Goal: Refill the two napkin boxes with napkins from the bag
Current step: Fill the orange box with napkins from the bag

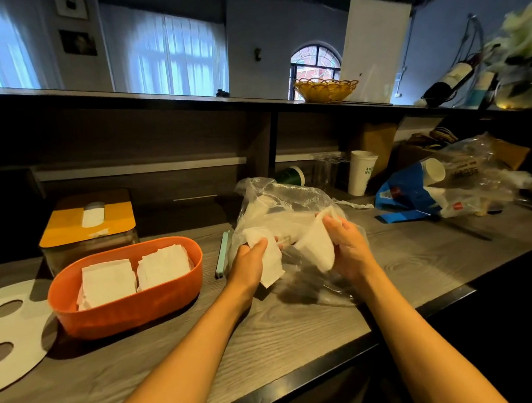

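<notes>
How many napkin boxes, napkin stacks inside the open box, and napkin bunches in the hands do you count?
Napkin boxes: 2 (open orange oval plastic box, yellow-lidded box)
White napkin stacks in the orange box: 2
Napkin bunches in hands: 2
Total: 6

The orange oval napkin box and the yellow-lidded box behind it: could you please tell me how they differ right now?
The orange oval napkin box stands open, with two stacks of white napkins lying bare inside; the yellow-lidded box is closed, with one napkin poking through its lid slot. The orange box is rounded and opaque, nearer the counter's front edge; the yellow-lidded box is squarer and sits farther back. Both hold white napkins on the grey wooden counter.
</notes>
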A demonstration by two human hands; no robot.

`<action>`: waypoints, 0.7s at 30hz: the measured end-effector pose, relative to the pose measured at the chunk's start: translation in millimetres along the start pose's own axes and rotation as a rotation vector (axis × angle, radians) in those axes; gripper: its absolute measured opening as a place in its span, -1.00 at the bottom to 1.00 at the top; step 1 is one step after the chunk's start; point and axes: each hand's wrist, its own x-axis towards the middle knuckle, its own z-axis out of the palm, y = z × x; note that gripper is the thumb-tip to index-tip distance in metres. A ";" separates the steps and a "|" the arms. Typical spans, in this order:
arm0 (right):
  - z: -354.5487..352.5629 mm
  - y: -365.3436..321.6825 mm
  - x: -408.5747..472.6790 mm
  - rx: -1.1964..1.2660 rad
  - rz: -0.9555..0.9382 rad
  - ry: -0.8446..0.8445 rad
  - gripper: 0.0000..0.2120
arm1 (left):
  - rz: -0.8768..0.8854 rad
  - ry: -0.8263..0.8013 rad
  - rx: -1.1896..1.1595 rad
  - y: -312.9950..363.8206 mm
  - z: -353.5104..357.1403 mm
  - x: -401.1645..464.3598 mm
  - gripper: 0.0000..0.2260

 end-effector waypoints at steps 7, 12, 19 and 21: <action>7.2 12.2 4.7 -0.445 -0.002 -0.060 -0.84 | -0.193 -0.261 -0.257 6.3 7.5 -17.0 -0.69; 12.4 19.0 5.4 -0.635 -0.064 -0.088 -0.84 | -0.220 -0.366 -0.197 0.6 7.4 -18.7 -0.70; 8.3 21.3 8.3 -0.579 -0.049 0.006 -0.73 | -0.155 -0.195 -0.249 -3.3 11.1 -12.5 -0.79; 8.6 20.3 9.0 -0.509 -0.061 0.072 -0.75 | -0.132 -0.189 -0.235 -4.1 12.2 -13.6 -0.77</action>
